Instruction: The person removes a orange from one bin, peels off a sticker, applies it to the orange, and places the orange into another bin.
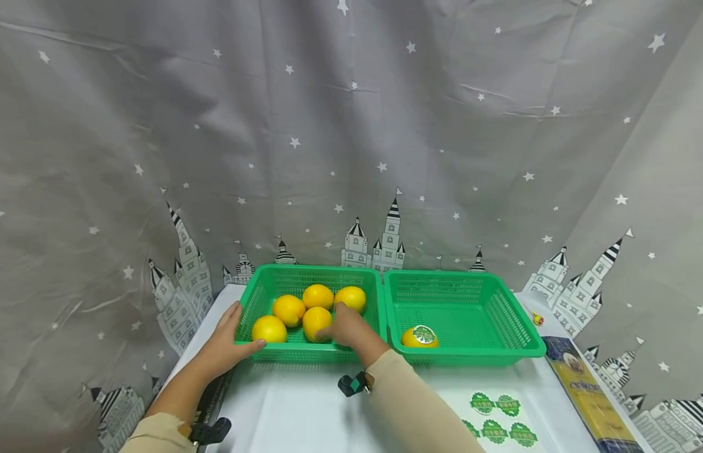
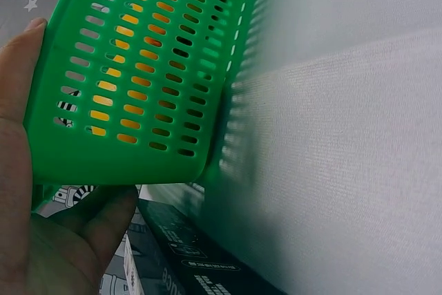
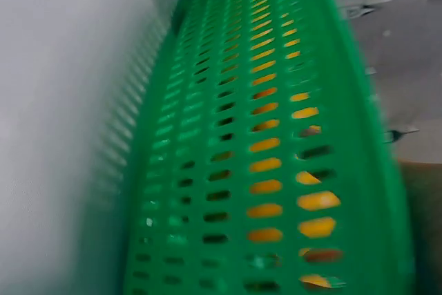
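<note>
Left hand (image 1: 229,340) was spread wide at left basket (image 1: 306,354), thumb on the rim, likely to steady it. Right hand (image 1: 349,327) was among five yellow fruits (image 1: 288,311) inside (finger curl and grip: couldn't tell). Labelled fruit (image 1: 420,337) sat in right basket (image 1: 476,360), seemingly kept apart.

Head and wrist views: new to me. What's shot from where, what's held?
No robot: a person working bare-handed. The head view looks forward and down from their head; each wrist view, from that wrist, mostly shows the left basket.

On white cloth, that green basket holds five yellow fruits; the right basket holds one with a round label. Green stickers lie in front of it, a packet right, a dark box left.

The left hand touches the left basket's near left corner; the right hand reaches in; whether it grips a fruit is unclear.
</note>
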Demonstrator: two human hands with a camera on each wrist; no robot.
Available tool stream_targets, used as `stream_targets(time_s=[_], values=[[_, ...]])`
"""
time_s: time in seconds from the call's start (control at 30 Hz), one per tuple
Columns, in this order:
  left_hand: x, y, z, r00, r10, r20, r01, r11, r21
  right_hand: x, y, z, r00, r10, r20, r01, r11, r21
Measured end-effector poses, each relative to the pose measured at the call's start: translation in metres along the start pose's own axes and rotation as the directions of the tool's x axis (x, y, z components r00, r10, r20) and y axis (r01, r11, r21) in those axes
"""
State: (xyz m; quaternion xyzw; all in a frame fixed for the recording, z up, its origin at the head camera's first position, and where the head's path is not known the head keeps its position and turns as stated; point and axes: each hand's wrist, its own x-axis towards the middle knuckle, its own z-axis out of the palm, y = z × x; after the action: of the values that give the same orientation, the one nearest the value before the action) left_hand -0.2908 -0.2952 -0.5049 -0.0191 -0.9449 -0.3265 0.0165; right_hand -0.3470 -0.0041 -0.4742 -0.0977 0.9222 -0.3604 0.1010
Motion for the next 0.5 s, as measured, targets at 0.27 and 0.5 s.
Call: stream_targets(time_s=[0.27, 0.5], values=[[-0.002, 0.001, -0.001, 1.0, 0.012, -0.007, -0.012, 1.0, -0.007, 0.021, 0.003, 0.013, 0.993, 0.083, 0.086, -0.089, 0.994, 0.069], [0.001, -0.002, 0.002, 1.0, -0.009, -0.002, 0.009, 1.0, -0.013, 0.027, 0.006, 0.011, 0.995, 0.063, 0.082, -0.071, 0.992, 0.1]])
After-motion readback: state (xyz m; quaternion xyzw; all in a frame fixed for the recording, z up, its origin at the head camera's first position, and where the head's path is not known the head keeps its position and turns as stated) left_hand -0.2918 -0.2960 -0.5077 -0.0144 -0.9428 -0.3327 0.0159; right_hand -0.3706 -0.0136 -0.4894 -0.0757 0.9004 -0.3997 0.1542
